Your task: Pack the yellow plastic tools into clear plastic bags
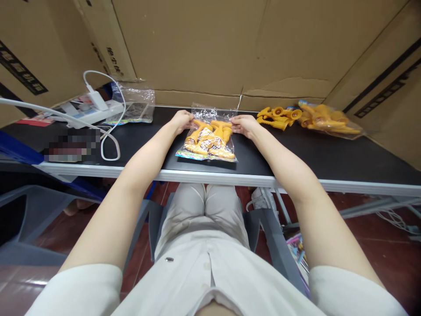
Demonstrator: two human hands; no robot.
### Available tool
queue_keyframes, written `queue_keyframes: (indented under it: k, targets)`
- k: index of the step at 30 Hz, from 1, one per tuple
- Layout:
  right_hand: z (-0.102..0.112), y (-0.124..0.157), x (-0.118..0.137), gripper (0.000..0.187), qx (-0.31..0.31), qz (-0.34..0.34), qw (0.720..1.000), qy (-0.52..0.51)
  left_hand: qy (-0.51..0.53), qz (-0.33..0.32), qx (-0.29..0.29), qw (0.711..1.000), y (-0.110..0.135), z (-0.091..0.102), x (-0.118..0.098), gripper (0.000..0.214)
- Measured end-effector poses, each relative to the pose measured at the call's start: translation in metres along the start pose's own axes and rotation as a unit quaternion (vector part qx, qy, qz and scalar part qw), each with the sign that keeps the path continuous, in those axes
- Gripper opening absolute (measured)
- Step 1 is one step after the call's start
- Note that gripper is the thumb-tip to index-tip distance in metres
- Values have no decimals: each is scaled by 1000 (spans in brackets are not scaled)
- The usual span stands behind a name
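A clear plastic bag (208,140) filled with several yellow plastic toys lies on the black table (296,153) in front of me. My left hand (182,120) pinches the bag's upper left corner, fingers closed on the plastic. My right hand (242,124) grips the upper right corner the same way. The bag's open end points away from me, and a coloured card strip shows at its near edge.
Loose yellow toys (279,116) and another filled bag (329,120) lie at the far right. A stack of empty clear bags (134,104), a white power strip (95,109) with charger and cable sit at the left. Cardboard walls (230,48) surround the table.
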State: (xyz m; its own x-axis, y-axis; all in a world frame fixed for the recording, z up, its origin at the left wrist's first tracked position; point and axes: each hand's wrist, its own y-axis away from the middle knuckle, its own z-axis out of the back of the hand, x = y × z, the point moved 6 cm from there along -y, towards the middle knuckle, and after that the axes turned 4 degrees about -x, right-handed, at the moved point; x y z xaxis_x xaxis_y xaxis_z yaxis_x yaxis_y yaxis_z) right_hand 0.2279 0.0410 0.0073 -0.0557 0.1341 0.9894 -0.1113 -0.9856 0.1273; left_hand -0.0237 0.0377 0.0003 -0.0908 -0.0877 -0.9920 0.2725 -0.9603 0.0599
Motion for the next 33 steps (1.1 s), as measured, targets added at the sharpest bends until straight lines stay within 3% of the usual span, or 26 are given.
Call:
queue_keyframes:
  k: [5, 8, 13, 21, 25, 30, 33]
  targets:
    - [1, -3, 1, 27, 24, 13, 1000, -5, 26, 0, 74, 997, 1, 5, -1, 18]
    - [3, -6, 2, 27, 29, 19, 999, 5, 10, -8, 94, 995, -3, 9, -1, 22]
    - [5, -9, 3, 29, 50, 39, 998, 17, -2, -15, 93, 996, -5, 11, -2, 22]
    - [2, -7, 11, 34, 60, 130, 981, 131, -59, -52, 66, 995, 3, 2, -4, 28]
    - [2, -5, 12, 34, 85, 120, 984, 104, -77, -101, 44, 991, 6, 0, -10, 32]
    - [6, -3, 13, 45, 82, 128, 980, 131, -100, -225, 41, 968, 13, -3, -24, 30]
    - [4, 0, 11, 35, 132, 100, 980, 111, -90, -241, 46, 965, 18, -7, -27, 27]
